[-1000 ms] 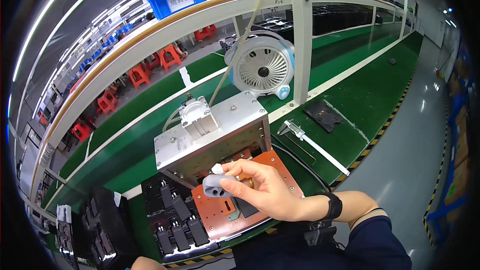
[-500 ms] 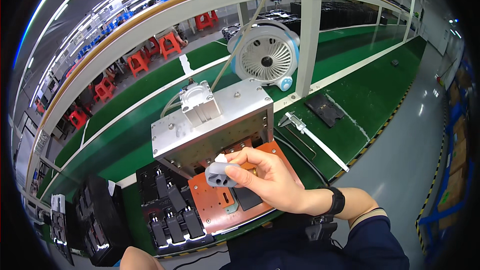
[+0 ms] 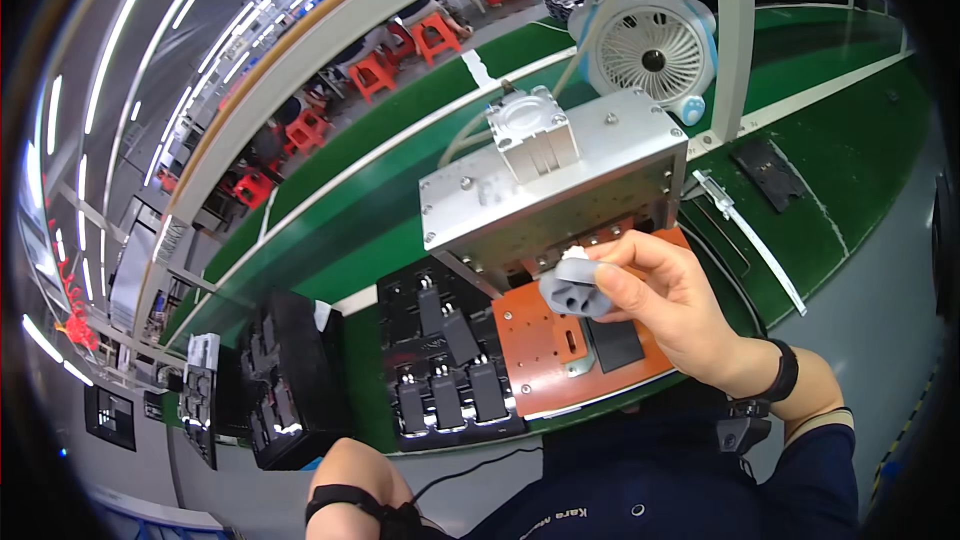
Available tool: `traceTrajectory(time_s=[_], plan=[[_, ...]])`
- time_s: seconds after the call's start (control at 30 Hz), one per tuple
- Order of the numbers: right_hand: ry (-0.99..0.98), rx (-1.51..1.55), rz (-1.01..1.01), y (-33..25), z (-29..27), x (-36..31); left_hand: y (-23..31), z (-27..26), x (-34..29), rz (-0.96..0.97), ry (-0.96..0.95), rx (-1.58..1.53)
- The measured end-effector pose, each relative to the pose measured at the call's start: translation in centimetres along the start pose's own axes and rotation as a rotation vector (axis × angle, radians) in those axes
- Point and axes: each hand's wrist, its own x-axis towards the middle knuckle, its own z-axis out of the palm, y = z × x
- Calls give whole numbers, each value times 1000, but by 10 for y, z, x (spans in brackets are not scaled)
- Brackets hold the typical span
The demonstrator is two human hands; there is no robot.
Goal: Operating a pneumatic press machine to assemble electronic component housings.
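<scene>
My right hand [image 3: 672,302] pinches a grey rounded plastic piece with several holes in its face [image 3: 574,298]. A small white bit [image 3: 575,253] shows at its top, by my fingertips. The piece is held in the air over an orange plate [image 3: 525,365] at the front of a metal press fixture [image 3: 550,175]. On that plate, below my hand, lies a dark flat block [image 3: 617,342]. Of my left side only the forearm [image 3: 352,470] shows at the lower edge, with a black strap; the hand itself is out of sight.
Black trays with black plug-like adapters [image 3: 443,395] stand left of the fixture, beside a stack of black trays [image 3: 290,380]. A white fan [image 3: 652,58] is behind it. To the right lie a caliper [image 3: 750,240] and a black plate [image 3: 772,175] on the green bench.
My view has turned left, so the bench things sit farther right in it. More of my left forearm shows. My right hand keeps its pinch on the grey piece.
</scene>
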Motion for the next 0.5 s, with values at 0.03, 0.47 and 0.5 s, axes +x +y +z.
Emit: traceTrajectory(time_s=[0.03,0.47,0.5], plan=[[-29,19,-15,-3,5,-2,-9,8,2,11,46,-15],[27,-22,60,5,-1,-18,-65,50,-10,-672,-145,-412],[37,-64,107,0,-3,-17,-67,59,-8,-702,-87,-483]])
